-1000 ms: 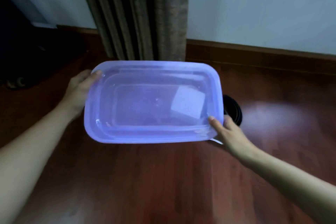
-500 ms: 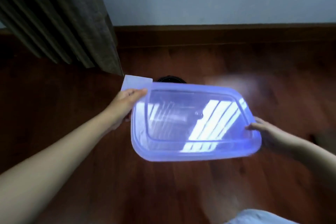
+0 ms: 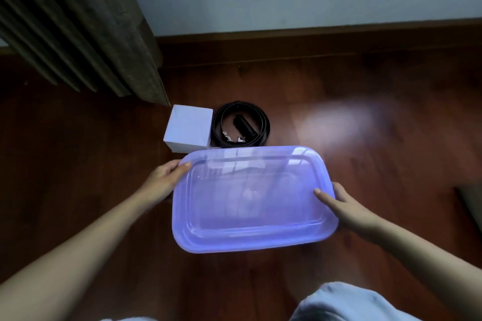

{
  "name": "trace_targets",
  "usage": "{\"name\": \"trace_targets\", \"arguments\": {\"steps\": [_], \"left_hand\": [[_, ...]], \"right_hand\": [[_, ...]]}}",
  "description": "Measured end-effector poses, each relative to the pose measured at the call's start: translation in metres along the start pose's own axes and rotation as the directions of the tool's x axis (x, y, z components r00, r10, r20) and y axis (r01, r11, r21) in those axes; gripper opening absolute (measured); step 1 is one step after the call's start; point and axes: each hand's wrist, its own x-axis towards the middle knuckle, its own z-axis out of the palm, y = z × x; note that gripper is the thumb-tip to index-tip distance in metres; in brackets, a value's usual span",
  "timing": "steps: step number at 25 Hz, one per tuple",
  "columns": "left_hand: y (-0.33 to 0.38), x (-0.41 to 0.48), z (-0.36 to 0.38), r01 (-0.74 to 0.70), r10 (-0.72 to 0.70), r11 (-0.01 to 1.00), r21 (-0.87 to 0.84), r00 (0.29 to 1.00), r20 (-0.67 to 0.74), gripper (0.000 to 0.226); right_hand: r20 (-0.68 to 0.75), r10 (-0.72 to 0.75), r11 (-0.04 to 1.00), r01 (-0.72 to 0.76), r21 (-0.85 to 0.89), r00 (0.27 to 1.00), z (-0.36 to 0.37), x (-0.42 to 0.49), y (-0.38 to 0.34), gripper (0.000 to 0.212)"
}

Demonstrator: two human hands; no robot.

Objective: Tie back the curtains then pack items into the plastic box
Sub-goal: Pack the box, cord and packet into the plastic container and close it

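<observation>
1. The curtain (image 3: 78,21) hung in tight, coarse-woven pleats at the floor's (image 3: 78,164) far-left edge. I saw no tie-back, so I could not confirm that step.
2. I judged that packing had not begun. A white carton (image 3: 189,128) and a coiled black belt (image 3: 240,125) lay just beside each other on the floor near the skirting, beyond the box, with nothing visibly inside it.
3. The plastic box (image 3: 254,198) sat mid-floor between both hands. I could not tell whether it rested on the floor or hung above it.
4. The left hand (image 3: 163,180) gripped the far-left corner and the right hand (image 3: 347,206) the right short edge. Each thumb pressed on the rim, with the other fingers hidden beneath.
5. The box was translucent violet plastic, glossy, round-cornered and stepped inside its rim. The carton was matte and square-edged, the belt smooth with metal fittings, and the floor polished reddish wood.
</observation>
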Motion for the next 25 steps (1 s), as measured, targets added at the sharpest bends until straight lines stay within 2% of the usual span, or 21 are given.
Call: {"name": "trace_targets", "arguments": {"steps": [2, 4, 7, 9, 13, 18, 22, 25], "left_hand": [[-0.005, 0.002, -0.004, -0.002, 0.003, 0.994, 0.111, 1.0, -0.005, 0.021], [-0.007, 0.005, -0.003, -0.02, 0.038, 0.954, 0.3, 0.998, -0.054, 0.03], [0.003, 0.009, 0.008, -0.068, 0.159, 0.861, 0.504, 0.977, -0.141, 0.043], [0.011, 0.01, 0.015, -0.099, 0.207, 0.841, 0.532, 0.967, -0.147, 0.046], [0.01, 0.008, 0.015, -0.131, 0.237, 0.792, 0.597, 0.966, -0.103, 0.04], [0.013, 0.007, 0.015, -0.145, 0.22, 0.751, 0.644, 0.975, -0.037, 0.041], [0.022, -0.001, 0.015, -0.095, 0.167, 0.757, 0.646, 0.985, -0.051, 0.043], [0.026, -0.006, 0.018, -0.098, 0.2, 0.703, 0.704, 0.978, -0.063, 0.039]], "right_hand": [[-0.022, 0.01, 0.997, -0.012, -0.082, 1.0, 0.003, 0.003, -0.001, 0.041], [-0.042, 0.008, 0.991, -0.014, -0.134, 0.999, 0.005, 0.01, -0.002, 0.044], [-0.102, -0.12, 0.985, 0.106, -0.138, 0.988, 0.012, 0.021, -0.007, 0.048], [-0.128, -0.175, 0.983, 0.165, -0.082, 0.976, 0.014, 0.026, -0.006, 0.052], [-0.2, -0.204, 0.977, 0.212, 0.019, 0.958, 0.014, 0.021, 0.005, 0.045], [-0.246, -0.248, 0.969, 0.244, -0.046, 0.937, 0.017, 0.019, 0.008, 0.044], [-0.265, -0.271, 0.962, 0.266, -0.057, 0.925, 0.017, 0.019, 0.009, 0.043], [-0.269, -0.305, 0.952, 0.29, -0.094, 0.914, 0.015, 0.018, 0.01, 0.056]]}}
